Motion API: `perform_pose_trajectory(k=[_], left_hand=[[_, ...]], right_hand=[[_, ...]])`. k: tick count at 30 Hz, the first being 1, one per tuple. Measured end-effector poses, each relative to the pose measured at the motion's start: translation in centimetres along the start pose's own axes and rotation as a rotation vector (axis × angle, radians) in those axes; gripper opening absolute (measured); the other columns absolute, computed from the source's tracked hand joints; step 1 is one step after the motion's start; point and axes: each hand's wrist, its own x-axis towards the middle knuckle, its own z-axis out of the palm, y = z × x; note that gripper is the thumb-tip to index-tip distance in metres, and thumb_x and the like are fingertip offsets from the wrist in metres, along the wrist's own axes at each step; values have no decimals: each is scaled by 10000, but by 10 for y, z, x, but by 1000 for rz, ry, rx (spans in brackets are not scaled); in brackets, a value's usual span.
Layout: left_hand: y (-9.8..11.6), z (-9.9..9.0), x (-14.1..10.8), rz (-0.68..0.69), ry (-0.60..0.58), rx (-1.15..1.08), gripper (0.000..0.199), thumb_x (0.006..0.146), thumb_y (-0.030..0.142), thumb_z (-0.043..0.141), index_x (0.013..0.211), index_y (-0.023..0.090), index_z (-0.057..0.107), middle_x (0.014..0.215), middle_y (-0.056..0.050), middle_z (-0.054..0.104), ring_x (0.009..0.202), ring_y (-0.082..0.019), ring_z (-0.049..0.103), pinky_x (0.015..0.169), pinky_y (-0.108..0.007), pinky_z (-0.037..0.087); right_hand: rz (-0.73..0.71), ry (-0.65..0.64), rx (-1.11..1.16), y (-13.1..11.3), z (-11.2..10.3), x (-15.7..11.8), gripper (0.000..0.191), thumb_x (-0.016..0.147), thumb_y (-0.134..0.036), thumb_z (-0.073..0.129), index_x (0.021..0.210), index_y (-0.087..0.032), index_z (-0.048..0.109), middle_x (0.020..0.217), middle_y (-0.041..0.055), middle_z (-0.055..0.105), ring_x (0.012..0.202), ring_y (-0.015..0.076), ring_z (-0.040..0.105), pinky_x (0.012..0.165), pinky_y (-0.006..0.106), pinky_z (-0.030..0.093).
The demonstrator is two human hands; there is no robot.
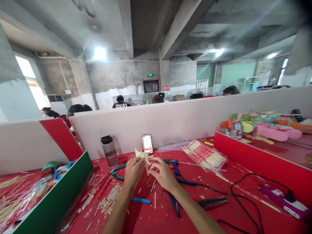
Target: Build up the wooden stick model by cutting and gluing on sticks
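Forearms [119, 204] nearest, reaching up from the bottom edge. Small pale stick model [142, 156] sits at the left hand's [134, 169] fingertips, above the red table [143, 221] — fingers bent closed on it. Right hand [161, 174] just beside, half-curled, thumb and forefinger apart; can't tell if it grips anything. Around them: teal-handled pliers [118, 176] left, blue glue gun [174, 166] right — farther out, bottle [110, 152] and stick packet [206, 155].

My bench [151, 222]: red. My stick piece [141, 154]: cream. Glue gun [174, 164] blue, pliers' handles [120, 168] teal, power strip [280, 197] purple and white. Stick pack [204, 154]: pale yellow, red-and-white patches. Left divider [64, 193]: green.
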Motion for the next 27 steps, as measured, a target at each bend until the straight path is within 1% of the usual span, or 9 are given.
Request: perform_pose_trajectory(k=[2, 5, 10, 15, 18, 20, 23, 25, 27], left_hand=[[2, -3, 2, 0, -57, -11, 275, 982, 303, 484, 1088, 222, 725, 1033, -90, 725, 957, -237, 623, 832, -338, 425], [4, -4, 6, -37, -114, -33, 268, 976, 284, 487, 1059, 219, 733, 1012, -91, 720, 953, -235, 611, 831, -334, 415], [6, 1, 8, -92, -120, -35, 251, 973, 242, 476, 941, 205, 722, 897, -73, 678, 880, -221, 587, 818, -326, 411], [14, 0, 12, -118, -211, 12, 250, 1001, 240, 406, 935, 170, 637, 961, -88, 635, 926, -230, 553, 854, -347, 417], [19, -5, 16, -133, -267, 48, 165, 957, 163, 437, 950, 152, 602, 1005, -123, 614, 952, -262, 538, 854, -392, 412], [20, -11, 19, -111, -333, 43, 99, 883, 122, 532, 956, 153, 590, 1039, -134, 614, 979, -279, 540, 852, -400, 410], [14, -27, 23, -39, -479, -22, 122, 801, 103, 618, 888, 182, 584, 987, -90, 655, 928, -248, 585, 811, -336, 421], [8, -43, 27, -19, -564, -66, 89, 835, 107, 568, 832, 195, 571, 844, -38, 671, 769, -197, 608, 700, -279, 412], [1, -61, 32, -48, -598, -80, 101, 879, 129, 500, 845, 198, 565, 752, -13, 662, 656, -173, 592, 598, -255, 362]], right_hand=[[2, -31, -10, 3, 8, 9, 81, 850, -245, 687, 779, -214, 712, 1351, 88, 561, 1185, 241, 584, 940, 347, 485], [5, -64, -33, 10, 16, 16, 57, 837, -224, 705, 783, -208, 716, 1403, 105, 547, 1234, 262, 570, 1031, 401, 434], [1, -73, -26, 16, 21, 16, 54, 838, -211, 695, 788, -203, 713, 1391, 120, 569, 1217, 263, 593, 981, 381, 479], [-5, -76, 0, 19, 21, 17, 41, 829, -178, 689, 796, -196, 705, 1363, 108, 581, 1135, 233, 635, 894, 331, 523], [-5, -73, -17, 21, 21, 17, 46, 823, -163, 686, 793, -193, 703, 1357, 108, 589, 1178, 243, 611, 938, 352, 501], [-14, -83, -30, 22, 20, 16, 64, 821, -144, 676, 788, -192, 702, 1376, 108, 581, 1206, 249, 597, 985, 366, 471], [-10, -120, -27, 21, 19, 14, 78, 823, -137, 663, 794, -197, 705, 1414, 102, 552, 1173, 248, 618, 968, 358, 475], [3, -130, -19, 21, 18, 12, 56, 830, -170, 670, 801, -200, 709, 1422, 96, 540, 1118, 241, 640, 928, 350, 491], [4, -106, -19, 20, 17, 11, 48, 835, -220, 688, 797, -203, 711, 1352, 91, 575, 1088, 233, 635, 907, 340, 491]])
